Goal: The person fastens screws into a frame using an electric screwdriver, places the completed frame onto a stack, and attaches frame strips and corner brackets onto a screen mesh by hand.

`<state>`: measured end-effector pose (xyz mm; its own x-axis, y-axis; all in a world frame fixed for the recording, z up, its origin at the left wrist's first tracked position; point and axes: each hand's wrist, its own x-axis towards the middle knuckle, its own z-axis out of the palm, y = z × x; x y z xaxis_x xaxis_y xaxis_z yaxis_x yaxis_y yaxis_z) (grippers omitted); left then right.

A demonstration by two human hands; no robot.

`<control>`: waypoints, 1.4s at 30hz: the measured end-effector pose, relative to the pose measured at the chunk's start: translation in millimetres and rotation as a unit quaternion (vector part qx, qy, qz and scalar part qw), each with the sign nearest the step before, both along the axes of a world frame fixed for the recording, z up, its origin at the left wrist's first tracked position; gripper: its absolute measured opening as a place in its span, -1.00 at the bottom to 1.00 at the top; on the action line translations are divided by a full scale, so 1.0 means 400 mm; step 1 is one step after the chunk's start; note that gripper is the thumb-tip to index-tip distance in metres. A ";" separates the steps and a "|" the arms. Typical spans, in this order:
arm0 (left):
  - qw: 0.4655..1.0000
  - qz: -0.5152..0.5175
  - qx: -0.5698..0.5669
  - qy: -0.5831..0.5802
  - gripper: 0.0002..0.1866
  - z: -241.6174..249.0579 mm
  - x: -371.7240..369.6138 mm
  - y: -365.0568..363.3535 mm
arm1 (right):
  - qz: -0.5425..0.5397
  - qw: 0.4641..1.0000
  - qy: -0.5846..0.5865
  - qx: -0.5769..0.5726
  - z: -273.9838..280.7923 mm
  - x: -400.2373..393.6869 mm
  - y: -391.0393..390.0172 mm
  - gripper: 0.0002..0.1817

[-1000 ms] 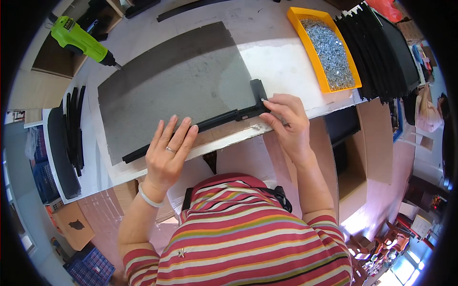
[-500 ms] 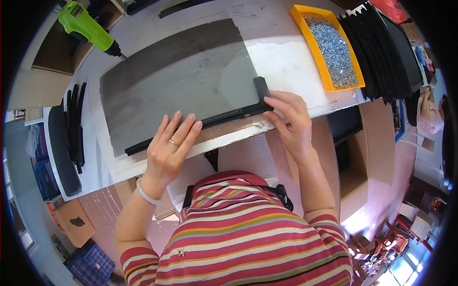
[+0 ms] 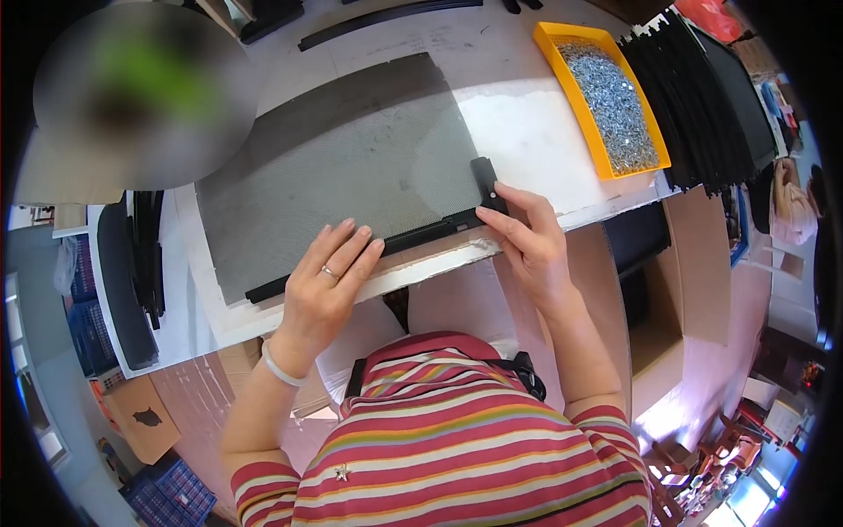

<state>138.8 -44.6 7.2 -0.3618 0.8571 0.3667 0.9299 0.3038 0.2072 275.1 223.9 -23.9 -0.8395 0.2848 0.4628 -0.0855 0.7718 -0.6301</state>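
Observation:
A dark grey mesh panel point(image 3: 351, 145) lies on the white work surface, with a long black frame strip point(image 3: 430, 233) along its near edge. My left hand point(image 3: 325, 272) rests with outstretched fingers on this strip, left of its middle. At the right end, a short black corner piece point(image 3: 484, 176) stands at an angle to the strip, with a small bright spot on it. My right hand point(image 3: 531, 241) holds this corner between thumb and forefinger, its other fingers partly hidden behind.
A yellow tray point(image 3: 599, 149) of small metal screws stands at the right, beside stacked black strips point(image 3: 685, 105). More black strips point(image 3: 145, 255) lie at the left, another point(image 3: 386, 22) at the back. A blurred round patch with green covers the upper left.
The view has shifted, so the panel sits slightly lower. My right thumb and forefinger have changed their hold on the corner. The green power screwdriver is now hidden by blur.

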 end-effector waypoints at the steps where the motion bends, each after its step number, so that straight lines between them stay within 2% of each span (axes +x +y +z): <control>1: 1.000 0.007 0.022 -0.018 -0.64 -0.008 -0.002 0.007 | -0.002 1.000 0.003 0.002 0.001 -0.001 0.001 -0.66; 3: 0.996 0.021 0.059 -0.070 -0.68 -0.015 0.008 0.018 | 0.005 1.000 0.010 0.006 0.000 -0.002 0.001 -0.67; 4: 0.994 0.015 0.067 -0.083 -0.64 -0.025 0.011 0.015 | -0.030 0.968 -0.038 -0.248 -0.010 0.005 -0.021 -0.65; 5: 0.995 0.012 0.055 -0.080 -0.64 -0.019 0.013 0.016 | 0.011 0.998 0.009 -0.069 -0.023 0.008 -0.008 -0.66; 6: 0.996 0.011 0.045 -0.072 -0.65 -0.013 0.017 0.016 | 0.011 0.999 0.037 0.016 -0.018 0.004 0.004 -0.72; 7: 0.997 0.010 0.041 -0.058 -0.66 -0.010 0.018 0.024 | 0.009 0.999 0.021 -0.031 -0.070 0.016 0.006 -0.76; 8: 0.997 0.010 0.043 -0.057 -0.66 -0.009 0.014 0.029 | -0.014 0.938 -0.106 -0.330 0.036 0.000 -0.012 -0.73; 9: 0.997 0.009 0.040 -0.062 -0.67 -0.008 0.013 0.030 | 0.016 0.971 -0.093 -0.218 0.053 0.003 -0.006 -0.73; 10: 0.996 0.014 0.043 -0.079 -0.68 -0.001 0.013 0.036 | 0.014 0.999 0.031 -0.042 -0.037 0.004 0.003 -0.72; 13: 0.995 0.030 0.052 -0.079 -0.67 0.018 0.023 0.047 | 0.032 0.997 0.028 0.072 0.017 -0.001 0.004 -0.67; 16: 0.996 0.025 0.055 -0.066 -0.60 -0.011 0.020 0.043 | 0.036 0.999 -0.009 -0.023 0.031 0.004 -0.015 -0.70; 21: 0.999 -0.005 0.038 0.004 -0.54 -0.027 0.027 0.029 | 0.020 1.000 0.005 -0.003 -0.003 0.004 -0.016 -0.70; 24: 0.994 0.013 0.104 -0.035 -0.42 -0.066 0.029 0.021 | 0.004 1.000 0.029 -0.007 -0.048 -0.013 -0.026 -0.68; 29: 0.988 0.065 0.122 -0.072 -0.41 -0.034 0.043 0.030 | 0.020 0.999 0.036 -0.032 0.000 -0.009 -0.032 -0.75; 30: 0.987 0.070 0.117 -0.087 -0.41 -0.018 0.049 0.032 | 0.026 0.937 -0.029 -0.348 0.020 0.000 -0.055 -0.75; 32: 0.986 0.062 0.110 -0.108 -0.40 -0.010 0.059 0.042 | 0.029 0.920 -0.058 -0.386 0.052 0.000 -0.048 -0.74; 33: 0.985 0.069 0.107 -0.115 -0.40 -0.012 0.059 0.045 | 0.050 0.940 -0.079 -0.329 0.060 0.005 -0.038 -0.71; 34: 0.984 0.076 0.107 -0.123 -0.39 -0.013 0.059 0.047 | 0.047 0.980 -0.015 -0.192 0.007 -0.003 -0.016 -0.73; 35: 0.982 0.080 0.108 -0.130 -0.42 -0.009 0.061 0.049 | 0.044 0.997 0.046 -0.050 -0.013 -0.012 -0.007 -0.73; 36: 0.983 0.070 0.106 -0.134 -0.42 0.001 0.064 0.049 | 0.048 0.998 0.044 -0.019 -0.024 -0.009 0.005 -0.73; 39: 0.982 0.088 0.100 -0.135 -0.52 0.021 0.070 0.062 | 0.061 0.996 0.036 -0.044 -0.027 -0.009 0.009 -0.73; 42: 0.986 0.083 0.108 -0.093 -0.50 0.004 0.066 0.066 | 0.071 0.996 0.053 -0.011 -0.032 -0.012 0.019 -0.72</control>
<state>165.4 -18.2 8.6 -0.5690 0.6891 0.4488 0.8108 0.3791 0.4460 270.2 231.5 -36.8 -0.8183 0.1783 0.5465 -0.2594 0.7338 -0.6279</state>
